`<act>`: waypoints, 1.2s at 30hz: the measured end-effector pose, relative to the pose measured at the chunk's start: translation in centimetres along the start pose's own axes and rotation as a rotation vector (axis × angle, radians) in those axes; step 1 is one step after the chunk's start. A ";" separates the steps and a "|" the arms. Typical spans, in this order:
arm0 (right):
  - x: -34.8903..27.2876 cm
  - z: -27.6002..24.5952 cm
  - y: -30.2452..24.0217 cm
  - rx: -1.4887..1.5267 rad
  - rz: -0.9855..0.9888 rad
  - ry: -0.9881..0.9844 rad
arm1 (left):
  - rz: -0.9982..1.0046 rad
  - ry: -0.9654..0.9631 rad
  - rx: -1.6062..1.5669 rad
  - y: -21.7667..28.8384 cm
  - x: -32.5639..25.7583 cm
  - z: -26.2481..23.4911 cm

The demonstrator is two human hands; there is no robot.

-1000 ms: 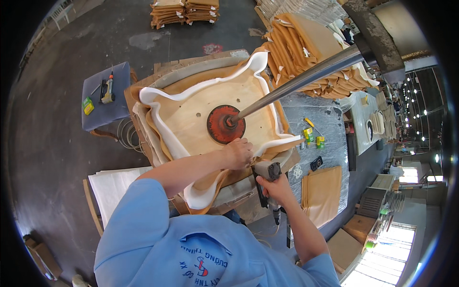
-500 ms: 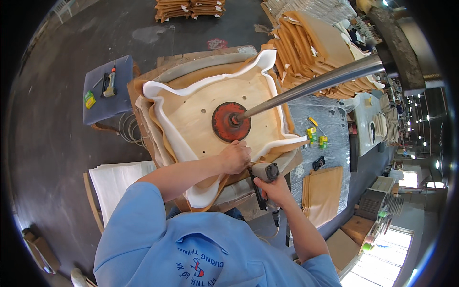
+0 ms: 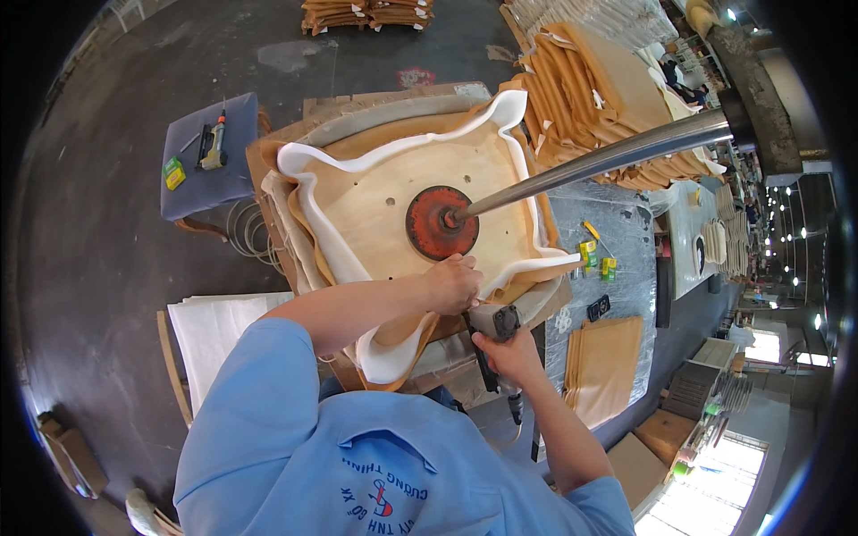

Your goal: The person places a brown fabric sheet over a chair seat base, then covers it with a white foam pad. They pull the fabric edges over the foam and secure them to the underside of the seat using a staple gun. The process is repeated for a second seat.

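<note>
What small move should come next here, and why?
Perhaps ease the staple gun onto the wooden panel beside the left hand: that hand is closed at the panel's near edge, the right hand holds the gun nearby, and the red disc rests on the panel.

The grey floor [image 3: 107,214] carries a blue stool [image 3: 201,195], a carton [image 3: 71,456] at lower left and a brown stack [image 3: 366,14] at the far side. On the stool lie a tool [image 3: 214,158], a rod [image 3: 189,143] and a green-and-yellow box [image 3: 173,174]. The central stand [image 3: 265,192] bears a brown cover [image 3: 399,333], with white foam [image 3: 387,359] and a board [image 3: 349,228] layered on it. Right of it, a film-wrapped table [image 3: 633,290] holds brown sheets [image 3: 603,359], a black device [image 3: 598,308], two small boxes [image 3: 588,254] and a yellow cutter [image 3: 592,230]. Pale pads [image 3: 715,243] lie on a further table [image 3: 684,268].
</note>
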State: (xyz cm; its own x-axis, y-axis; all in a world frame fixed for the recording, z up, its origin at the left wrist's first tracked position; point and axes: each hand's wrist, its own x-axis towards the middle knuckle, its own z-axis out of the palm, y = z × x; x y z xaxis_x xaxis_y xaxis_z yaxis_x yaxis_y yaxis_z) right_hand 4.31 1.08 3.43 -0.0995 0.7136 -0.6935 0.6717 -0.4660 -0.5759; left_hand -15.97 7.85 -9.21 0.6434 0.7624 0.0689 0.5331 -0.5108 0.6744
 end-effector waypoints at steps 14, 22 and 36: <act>-1.9 -0.1 1.2 0.207 -0.041 -0.015 | 0.067 -0.008 0.211 -0.1 -3.4 0.1; -1.1 1.2 0.1 0.158 -0.014 -0.045 | 0.091 0.068 0.026 -1.0 -3.7 1.0; -1.4 3.6 -1.2 -0.005 0.010 0.002 | 0.140 0.035 0.001 -1.6 -3.1 0.7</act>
State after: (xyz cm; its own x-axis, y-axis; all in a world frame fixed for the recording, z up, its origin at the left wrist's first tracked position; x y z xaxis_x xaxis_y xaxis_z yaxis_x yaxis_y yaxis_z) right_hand 1.05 -1.25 3.53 -0.0908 0.7099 -0.6984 0.6761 -0.4710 -0.5666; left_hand -18.46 6.03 -10.97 0.6924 0.6967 0.1877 0.4401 -0.6139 0.6553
